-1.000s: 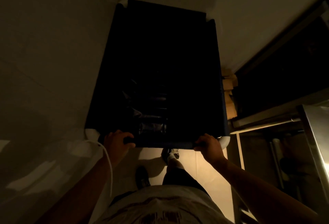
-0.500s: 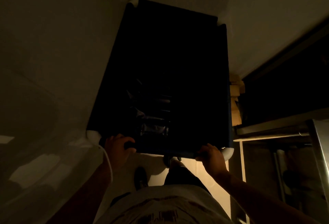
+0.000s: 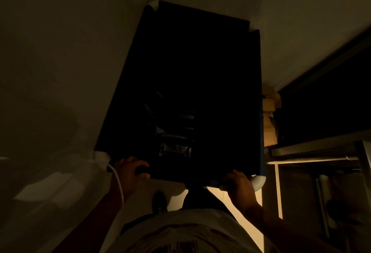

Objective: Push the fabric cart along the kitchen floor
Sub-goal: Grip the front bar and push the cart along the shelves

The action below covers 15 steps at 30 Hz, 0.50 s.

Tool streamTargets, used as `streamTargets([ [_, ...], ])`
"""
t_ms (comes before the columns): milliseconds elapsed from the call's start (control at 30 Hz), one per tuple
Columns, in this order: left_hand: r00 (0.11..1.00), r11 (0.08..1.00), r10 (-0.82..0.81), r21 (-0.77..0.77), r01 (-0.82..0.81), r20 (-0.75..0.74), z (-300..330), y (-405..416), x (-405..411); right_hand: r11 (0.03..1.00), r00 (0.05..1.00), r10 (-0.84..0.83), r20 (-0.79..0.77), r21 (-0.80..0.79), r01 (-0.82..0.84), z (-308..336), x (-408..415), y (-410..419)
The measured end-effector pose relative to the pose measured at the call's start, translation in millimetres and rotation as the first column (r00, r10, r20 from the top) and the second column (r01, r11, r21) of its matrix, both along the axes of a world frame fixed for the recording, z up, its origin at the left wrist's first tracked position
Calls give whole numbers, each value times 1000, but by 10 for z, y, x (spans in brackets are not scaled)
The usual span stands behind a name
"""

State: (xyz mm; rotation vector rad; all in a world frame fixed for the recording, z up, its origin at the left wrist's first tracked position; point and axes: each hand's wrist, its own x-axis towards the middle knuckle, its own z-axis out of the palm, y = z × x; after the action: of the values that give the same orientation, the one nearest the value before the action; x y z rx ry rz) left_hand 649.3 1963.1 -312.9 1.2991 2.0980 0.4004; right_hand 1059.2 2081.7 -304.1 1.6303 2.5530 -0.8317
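Both hands curled round near rail of dark fabric cart (image 3: 200, 84), left hand (image 3: 130, 174) lower centre-left, right hand (image 3: 239, 186) lower centre-right, spaced wide probably to steer straight across floor (image 3: 60, 71).

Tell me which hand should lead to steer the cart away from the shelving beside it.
Probably right. The right hand grips the fabric cart near the corner closest to the metal shelving; the left hand holds the far side.

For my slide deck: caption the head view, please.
Both hands, left hand and right hand, grip the dark fabric cart on a dim kitchen floor.
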Motion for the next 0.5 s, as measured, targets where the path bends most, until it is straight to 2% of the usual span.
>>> streamTargets([
  [200, 1000, 998, 11, 56, -12, 30, -27, -8, -7, 999, 1000, -3, 14, 32, 2, -22, -15, 2],
  [267, 1000, 997, 4, 77, -4, 0, -54, 20, -31, 998, 999, -44, -11, 33, 45, 27, -45, 20],
  [367, 999, 999, 17, 39, -15, -49, -38, 67, -17, 997, 996, -74, -53, 18, 75, 106, -103, 22],
  [500, 999, 1000, 27, -1, -27, -30, -46, 70, -4, 993, 991, -120, -50, -5, 120, 130, -129, -36],
])
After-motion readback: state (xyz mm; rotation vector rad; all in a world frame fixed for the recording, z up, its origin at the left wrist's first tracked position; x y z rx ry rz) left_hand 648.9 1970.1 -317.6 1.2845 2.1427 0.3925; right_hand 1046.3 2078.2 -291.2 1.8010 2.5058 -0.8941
